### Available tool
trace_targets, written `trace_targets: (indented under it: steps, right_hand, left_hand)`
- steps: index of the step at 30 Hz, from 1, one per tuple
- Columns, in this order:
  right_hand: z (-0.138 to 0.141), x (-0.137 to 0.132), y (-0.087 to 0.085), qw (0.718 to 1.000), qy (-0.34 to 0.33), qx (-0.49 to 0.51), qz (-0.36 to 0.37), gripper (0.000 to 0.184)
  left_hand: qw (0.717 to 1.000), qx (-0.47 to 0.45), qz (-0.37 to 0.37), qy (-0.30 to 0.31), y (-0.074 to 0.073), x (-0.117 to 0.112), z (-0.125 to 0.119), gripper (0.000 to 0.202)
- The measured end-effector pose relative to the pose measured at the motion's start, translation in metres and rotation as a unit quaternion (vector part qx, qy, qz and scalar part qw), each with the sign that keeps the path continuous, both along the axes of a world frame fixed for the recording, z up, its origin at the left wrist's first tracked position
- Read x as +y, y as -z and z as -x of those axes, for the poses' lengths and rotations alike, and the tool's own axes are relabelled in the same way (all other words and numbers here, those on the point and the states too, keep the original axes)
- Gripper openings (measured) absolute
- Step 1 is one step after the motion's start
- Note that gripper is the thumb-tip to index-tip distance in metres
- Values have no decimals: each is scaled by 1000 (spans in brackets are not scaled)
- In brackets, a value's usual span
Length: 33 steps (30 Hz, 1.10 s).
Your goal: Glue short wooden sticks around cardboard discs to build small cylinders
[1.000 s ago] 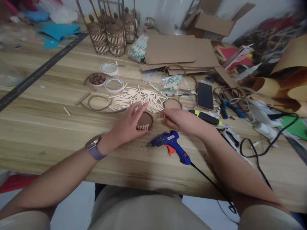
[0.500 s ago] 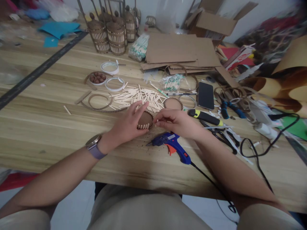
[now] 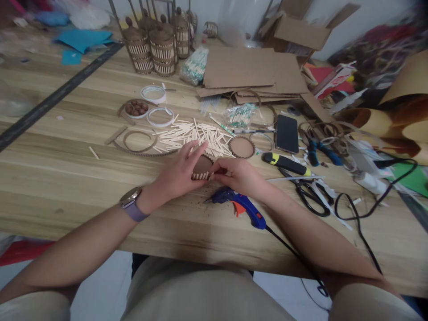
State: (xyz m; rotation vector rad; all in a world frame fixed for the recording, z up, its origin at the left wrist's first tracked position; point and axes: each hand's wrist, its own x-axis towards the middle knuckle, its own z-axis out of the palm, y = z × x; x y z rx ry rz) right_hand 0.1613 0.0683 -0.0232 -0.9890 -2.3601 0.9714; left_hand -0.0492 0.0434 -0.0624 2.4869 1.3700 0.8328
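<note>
Brown cardboard round base (image 3: 202,165), resting on table (image 3: 83,191) just beyond blue hot-glue gun (image 3: 248,207), lined with short wooden pegs (image 3: 199,176) along near edge; flanked by left hand (image 3: 174,171), fingers spread, and right hand (image 3: 238,176), thumb and forefinger pinching barely visible stick (image 3: 211,175).

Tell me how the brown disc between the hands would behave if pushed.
The brown disc would probably slide rather than roll, since it appears to lie flat on the table. It is likely light, as it looks thin and cardboard-like. The short sticks standing along its near edge could get knocked loose, being so slender.
</note>
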Motion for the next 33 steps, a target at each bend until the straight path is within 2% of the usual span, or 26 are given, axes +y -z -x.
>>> trace_targets:
  steps: [12, 33]
  right_hand:
    - [1, 2, 7, 997, -41, 2, -64, 10]
    - [1, 5, 9, 995, -78, -28, -56, 11]
  left_hand:
    - [1000, -6, 0, 4, 0, 0, 0, 91]
    - [999, -11, 13, 32, -4, 0, 2, 87]
